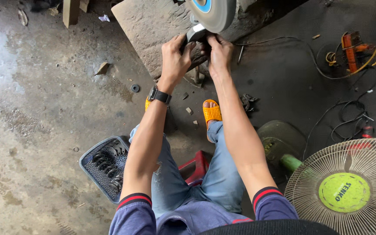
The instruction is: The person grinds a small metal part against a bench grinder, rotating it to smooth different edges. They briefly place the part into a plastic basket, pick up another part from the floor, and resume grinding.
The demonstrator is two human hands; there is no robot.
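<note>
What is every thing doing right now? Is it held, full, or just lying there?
left hand: gripping the metal piece
right hand: gripping it too
metal piece: held against the grinding wheel
grinding wheel: spinning or still, cannot tell
basket: holds metal rings
fan: tilted upward; blades hidden

A: Where is there room to pass?

B: On the left, the concrete floor (pixel 31 109) lies open, with only a small washer (pixel 135 88) and wood scraps on it. Near left, the basket (pixel 85 157) of metal rings sits just beside the knee.

A: And the right?

B: Crowded. The fan (pixel 349 191) fills the near right, and cables (pixel 349 117) trail across the far right floor.

A: Straight ahead?

B: Blocked: the grinding wheel (pixel 212 13) hangs over the block (pixel 149 26), with both hands pressed close under it.
</note>
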